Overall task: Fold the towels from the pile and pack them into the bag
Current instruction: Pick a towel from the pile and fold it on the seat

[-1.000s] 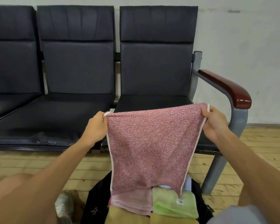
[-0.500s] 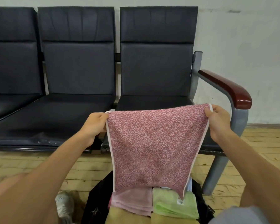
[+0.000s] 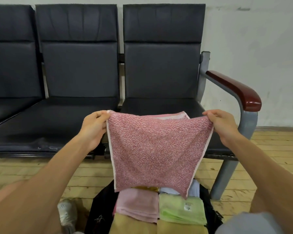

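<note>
Clearly we are partway: folded towels (image 3: 181,210) fill the bag (image 3: 98,215), the pile out of view. Our left hand (image 3: 93,130) and right hand (image 3: 225,127) pinch the red towel (image 3: 157,152) by its top corners, fingers (image 3: 100,115) curled; it hangs doubled above the bag, long edge running left-right, face toward us.

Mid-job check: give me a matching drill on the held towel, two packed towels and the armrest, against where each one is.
Things:
1. red speckled towel
2. pink towel
3. green towel
4. red-brown armrest

Places:
A. folded in the black bag, right side
B. at the end of the bench
C. pinched at its top corners by the left hand and right hand
D. folded in the black bag, left side

Pairs: 1-C, 2-D, 3-A, 4-B
</note>
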Available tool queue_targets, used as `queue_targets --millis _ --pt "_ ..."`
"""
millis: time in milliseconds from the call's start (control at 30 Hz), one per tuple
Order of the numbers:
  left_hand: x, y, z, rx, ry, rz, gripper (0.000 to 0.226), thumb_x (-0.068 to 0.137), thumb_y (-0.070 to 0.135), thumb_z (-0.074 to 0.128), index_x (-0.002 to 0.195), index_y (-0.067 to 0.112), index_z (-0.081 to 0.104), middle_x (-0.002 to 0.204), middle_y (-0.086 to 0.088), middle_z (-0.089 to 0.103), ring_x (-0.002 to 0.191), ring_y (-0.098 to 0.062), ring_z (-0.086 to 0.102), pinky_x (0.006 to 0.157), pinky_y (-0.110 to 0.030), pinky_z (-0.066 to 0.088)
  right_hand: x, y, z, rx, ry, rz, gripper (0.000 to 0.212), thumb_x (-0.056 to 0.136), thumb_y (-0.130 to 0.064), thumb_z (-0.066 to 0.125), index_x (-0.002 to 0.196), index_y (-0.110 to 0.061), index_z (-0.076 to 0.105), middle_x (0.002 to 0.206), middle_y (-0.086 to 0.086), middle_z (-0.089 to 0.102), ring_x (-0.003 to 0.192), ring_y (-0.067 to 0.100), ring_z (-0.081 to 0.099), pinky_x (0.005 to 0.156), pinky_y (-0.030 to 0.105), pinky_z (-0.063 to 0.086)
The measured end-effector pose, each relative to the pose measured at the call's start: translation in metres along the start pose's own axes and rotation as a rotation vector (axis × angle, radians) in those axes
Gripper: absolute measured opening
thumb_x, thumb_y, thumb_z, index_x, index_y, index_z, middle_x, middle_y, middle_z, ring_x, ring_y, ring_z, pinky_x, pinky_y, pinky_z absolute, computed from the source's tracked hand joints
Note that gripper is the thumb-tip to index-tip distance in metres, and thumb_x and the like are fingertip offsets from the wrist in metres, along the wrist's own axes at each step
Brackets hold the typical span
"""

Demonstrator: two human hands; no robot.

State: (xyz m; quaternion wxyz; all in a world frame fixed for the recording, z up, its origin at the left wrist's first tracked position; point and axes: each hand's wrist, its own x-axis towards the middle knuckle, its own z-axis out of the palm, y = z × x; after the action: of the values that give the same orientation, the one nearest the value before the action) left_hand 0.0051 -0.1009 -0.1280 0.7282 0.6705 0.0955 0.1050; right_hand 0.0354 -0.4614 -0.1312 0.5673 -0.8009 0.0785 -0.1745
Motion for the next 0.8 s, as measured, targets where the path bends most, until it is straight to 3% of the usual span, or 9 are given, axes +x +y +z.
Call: queue_targets --millis 133,200,300,400,467,533,633,700,800 --pt "-0.003 0.002 -0.004 0.073 -0.067 0.058 0.021 0.096 0.006 0.053 0.111 0.015 0.065 0.103 -0.009 0.069 0.097 -0.021 0.065 0.085 -0.034 0.051 -0.006 -0.003 -0.006 -0.123 -0.134 -0.053 0.016 0.095 -0.017 0.061 0.107 -0.013 0.071 0.114 0.003 0.062 0.108 0.019 0.055 0.083 0.023 0.046" --pt "-0.006 0.005 -0.005 0.116 -0.102 0.063 0.023 0.098 0.005 0.05 0.105 0.017 0.068 0.104 -0.008 0.07 0.099 -0.02 0.066 0.087 -0.033 0.051 -0.008 -0.005 -0.012 -0.194 -0.264 -0.073 0.028 0.085 -0.015 0.073 0.113 -0.012 0.068 0.111 0.001 0.06 0.101 0.015 0.055 0.073 0.016 0.043" --pt "-0.009 0.008 -0.008 0.091 -0.174 0.036 0.026 0.095 -0.001 0.051 0.11 0.012 0.068 0.105 -0.008 0.071 0.099 -0.019 0.067 0.088 -0.032 0.052 -0.008 -0.003 -0.018 -0.512 -0.396 -0.117 0.05 0.074 -0.012 0.083 0.119 -0.015 0.063 0.114 0.0 0.056 0.099 0.014 0.054 0.084 0.025 0.047" --pt "-0.011 0.005 -0.008 0.245 -0.162 0.135 0.031 0.084 -0.004 0.066 0.106 0.017 0.07 0.1 -0.004 0.072 0.091 -0.013 0.069 0.083 -0.025 0.054 -0.004 0.009 -0.014 -0.765 -0.363 -0.199 0.045 0.079 -0.012 0.079 0.121 -0.015 0.064 0.121 0.006 0.057 0.109 0.025 0.053 0.095 0.037 0.045" --pt "-0.007 -0.003 -0.009 0.716 -0.016 0.357 0.026 0.082 0.003 0.072 0.103 0.018 0.073 0.1 0.002 0.07 0.085 -0.009 0.065 0.084 -0.022 0.051 -0.004 0.01 -0.013 -0.718 -0.293 -0.234 0.028 0.087 -0.011 0.071 0.115 -0.011 0.069 0.115 0.009 0.064 0.098 0.021 0.054 0.084 0.031 0.045" --pt "-0.005 -0.01 -0.008 0.946 0.087 0.495 0.017 0.087 0.011 0.068 0.103 0.015 0.074 0.104 0.0 0.068 0.091 -0.012 0.06 0.087 -0.026 0.046 -0.003 0.011 -0.013 -0.677 -0.229 -0.264 0.017 0.092 -0.011 0.065 0.107 -0.006 0.072 0.103 0.01 0.067 0.082 0.014 0.052 0.071 0.023 0.04" --pt "-0.002 -0.013 -0.005 0.9 0.142 0.536 0.011 0.093 0.013 0.061 0.096 0.008 0.07 0.105 -0.006 0.057 0.09 -0.008 0.048 0.081 -0.022 0.035 -0.004 0.008 -0.013 -0.626 -0.146 -0.281 0.014 0.094 -0.012 0.062 0.092 -0.003 0.073 0.075 0.003 0.06 0.065 0.008 0.047 0.055 0.018 0.03" --pt "-0.003 -0.012 -0.002 0.876 0.136 0.521 0.01 0.096 0.015 0.056 0.094 0.008 0.062 0.107 -0.006 0.05 0.089 -0.004 0.042 0.081 -0.023 0.033 -0.005 0.006 -0.013 -0.57 -0.098 -0.285 0.026 0.096 -0.012 0.06 0.07 -0.008 0.065 0.064 0.001 0.054 0.061 0.013 0.047 0.053 0.021 0.028" --pt "-0.006 -0.011 0.003 0.829 0.079 0.426 0.014 0.102 0.02 0.045 0.102 0.008 0.051 0.099 -0.002 0.053 0.085 -0.013 0.048 0.071 -0.03 0.039 -0.009 0.003 -0.007 -0.471 -0.089 -0.28 0.029 0.101 -0.016 0.049 0.077 -0.005 0.059 0.078 0.008 0.056 0.074 0.023 0.051 0.062 0.028 0.034"
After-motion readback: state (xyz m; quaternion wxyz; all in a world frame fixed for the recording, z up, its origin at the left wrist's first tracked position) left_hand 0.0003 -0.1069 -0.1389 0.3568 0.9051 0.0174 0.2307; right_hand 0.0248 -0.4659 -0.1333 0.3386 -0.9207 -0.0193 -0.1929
